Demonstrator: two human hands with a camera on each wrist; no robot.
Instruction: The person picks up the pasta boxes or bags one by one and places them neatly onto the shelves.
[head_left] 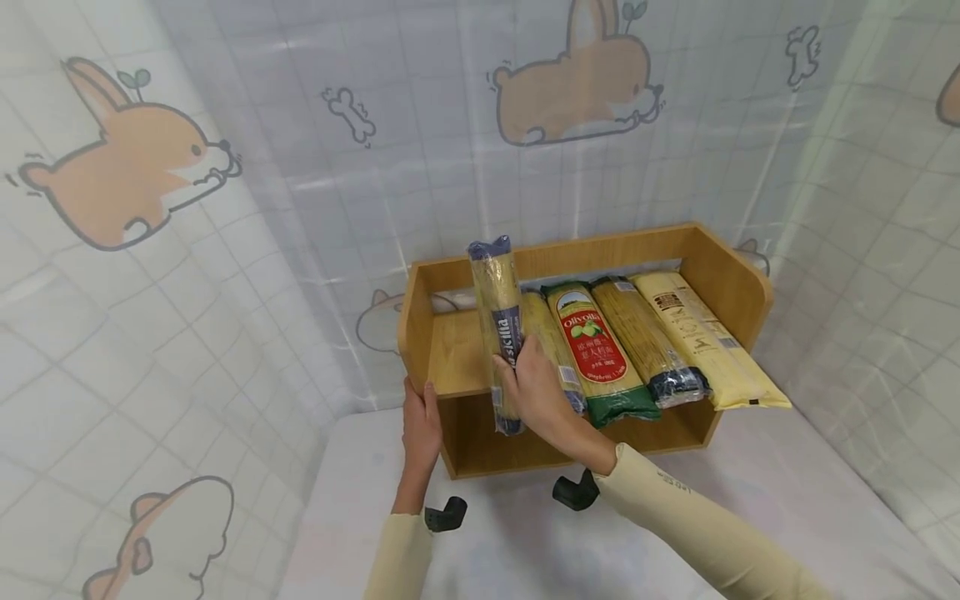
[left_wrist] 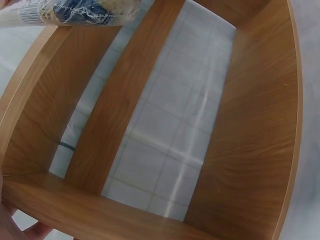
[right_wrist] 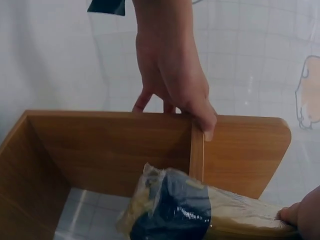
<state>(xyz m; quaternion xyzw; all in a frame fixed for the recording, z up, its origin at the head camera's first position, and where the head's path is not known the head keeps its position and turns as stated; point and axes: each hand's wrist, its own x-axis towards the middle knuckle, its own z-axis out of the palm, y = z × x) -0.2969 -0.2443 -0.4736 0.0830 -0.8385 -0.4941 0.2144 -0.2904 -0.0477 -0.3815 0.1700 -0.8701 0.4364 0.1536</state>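
My right hand (head_left: pixel 536 390) grips a clear spaghetti pack (head_left: pixel 495 287) with a dark blue label, around its lower half. The pack is tilted upright over the left part of a two-tier wooden shelf (head_left: pixel 453 354). My left hand (head_left: pixel 422 429) holds the shelf's left side panel; in the right wrist view its thumb lies over the front edge of the middle board. Right of the held pack, a similar spaghetti pack (head_left: pixel 555 346), a green-and-red Olivoila spaghetti pack (head_left: pixel 596 342), a dark-ended pasta pack (head_left: pixel 637 329) and a cream-yellow pasta pack (head_left: pixel 697 333) lie side by side on the upper tier.
The shelf stands on a pale table covering (head_left: pixel 510 542) against a tiled, cartoon-printed curtain (head_left: pixel 420 167). The packs' lower ends overhang the upper board's front edge. Below is the open lower compartment (head_left: pixel 480 446). Black wrist-worn mounts (head_left: pixel 446 514) show beside both forearms.
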